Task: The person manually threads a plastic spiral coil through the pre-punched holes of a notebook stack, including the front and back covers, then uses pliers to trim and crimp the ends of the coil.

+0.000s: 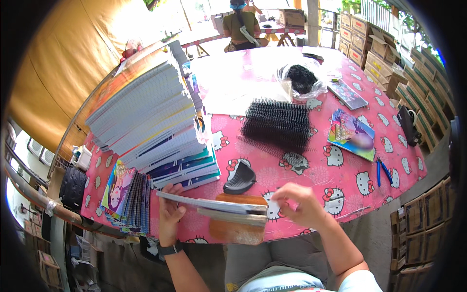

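Observation:
My left hand (171, 214), a dark watch on its wrist, is closed on the left end of a notebook (204, 200), which I see nearly edge-on. The notebook is tilted over a brown wooden block (238, 228) at the table's near edge. My right hand (297, 202) is just off the notebook's right end, its fingers loosely bent and apart, slightly blurred, with nothing visible in them. Beyond the block sits a black curved dish-like piece (240, 178). Farther off lies a pile of black spiral binding coils (277, 126).
A tall stack of notebooks (151, 107) leans at the left, beside spiral-bound ones (126, 199). To the right are a colourful notebook (352, 134), blue-handled pliers (383, 173) and a black case (408, 125). A plastic bag (318, 90) holds black material. A person (241, 27) sits beyond.

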The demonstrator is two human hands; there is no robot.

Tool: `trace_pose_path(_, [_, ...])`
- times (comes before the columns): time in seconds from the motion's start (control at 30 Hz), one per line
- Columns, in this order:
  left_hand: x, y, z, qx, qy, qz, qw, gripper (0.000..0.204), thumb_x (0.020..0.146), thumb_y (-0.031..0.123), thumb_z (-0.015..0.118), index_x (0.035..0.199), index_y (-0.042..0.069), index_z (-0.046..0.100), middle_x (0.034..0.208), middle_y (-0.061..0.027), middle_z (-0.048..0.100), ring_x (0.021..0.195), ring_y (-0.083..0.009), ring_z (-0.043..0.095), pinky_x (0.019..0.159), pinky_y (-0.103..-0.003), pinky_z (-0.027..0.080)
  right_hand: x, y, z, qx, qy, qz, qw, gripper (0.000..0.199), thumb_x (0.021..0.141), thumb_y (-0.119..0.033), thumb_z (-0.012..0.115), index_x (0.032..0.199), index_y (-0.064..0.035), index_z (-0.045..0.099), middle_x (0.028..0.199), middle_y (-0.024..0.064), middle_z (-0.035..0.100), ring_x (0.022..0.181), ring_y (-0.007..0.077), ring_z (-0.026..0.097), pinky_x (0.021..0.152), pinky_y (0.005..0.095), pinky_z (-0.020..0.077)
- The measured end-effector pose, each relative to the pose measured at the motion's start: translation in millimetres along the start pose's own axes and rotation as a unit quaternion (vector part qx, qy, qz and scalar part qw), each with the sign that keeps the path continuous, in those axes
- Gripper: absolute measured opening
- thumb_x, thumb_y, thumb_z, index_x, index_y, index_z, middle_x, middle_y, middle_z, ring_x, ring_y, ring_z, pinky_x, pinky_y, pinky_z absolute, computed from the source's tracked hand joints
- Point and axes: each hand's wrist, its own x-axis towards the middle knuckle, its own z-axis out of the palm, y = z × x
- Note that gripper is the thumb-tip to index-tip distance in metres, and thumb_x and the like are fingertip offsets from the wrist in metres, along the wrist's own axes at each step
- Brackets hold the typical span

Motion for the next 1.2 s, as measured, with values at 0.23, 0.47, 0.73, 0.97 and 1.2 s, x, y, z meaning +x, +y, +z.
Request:
trace_pose_path(0.23, [-1.5,6.1,52.0,-0.029,0.047,-0.052,0.997,0.066,0.087,0.049,0.057,0.129,0.0,0.045,0.119,-0.0135,0.054,0.112,-0.0189,0.05,0.092,-0.031,0.04,63.6,110.3,14.0,-0.358,0.063,0.093,0.927,0.027,0.077,-0.023,0.069,0.096,-0.0052,0.064,0.094,0.0103,0.061,0.098,0.0272,0.055,0.084,0.0365,0.0469])
trace_pose_path(0.47, [-4.2,24.5,95.5,-0.146,0.168,-0.03,0.974,0.032,0.095,0.027,0.05,0.114,0.001,0.054,0.1,-0.009,0.062,0.09,-0.0129,0.057,0.076,-0.024,0.045,76.2,119.6,37.1,-0.397,0.047,0.164,0.902,0.035,0.07,-0.018,0.075,0.094,-0.0021,0.056,0.1,0.0163,0.053,0.099,0.0311,0.055,0.082,0.0361,0.0516])
trace_pose_path(0.73, [-8.6,30.2,103.6,0.053,0.233,0.045,0.97,0.047,0.095,0.035,0.05,0.127,0.002,0.047,0.115,-0.0097,0.055,0.101,-0.0162,0.053,0.095,-0.035,0.039,71.9,92.3,12.3,-0.151,-0.058,0.283,0.945,0.03,0.082,-0.008,0.049,0.111,0.0004,0.048,0.091,0.0177,0.06,0.088,0.027,0.062,0.078,0.0373,0.0504])
trace_pose_path(0.97, [-39.2,55.5,178.5,0.498,-0.094,0.183,0.843,0.056,0.078,0.048,0.067,0.118,0.011,0.056,0.103,-0.0044,0.054,0.11,-0.0228,0.049,0.109,-0.06,-0.004,19.6,16.8,-32.5,0.365,0.044,0.241,0.898,0.041,0.088,-0.011,0.047,0.129,-0.0034,0.042,0.079,0.0037,0.053,0.061,0.0082,0.043,0.054,0.0222,0.0374])
trace_pose_path(1.2, [-34.6,30.7,194.1,0.496,-0.056,0.231,0.835,0.03,0.072,0.032,0.07,0.096,0.016,0.062,0.092,-0.0014,0.053,0.101,-0.0227,0.051,0.108,-0.062,-0.004,-23.0,-23.1,-55.3,0.31,-0.026,0.246,0.918,0.041,0.091,-0.004,0.048,0.131,-0.0041,0.042,0.078,-0.0015,0.048,0.068,0.0069,0.044,0.065,0.0211,0.041])
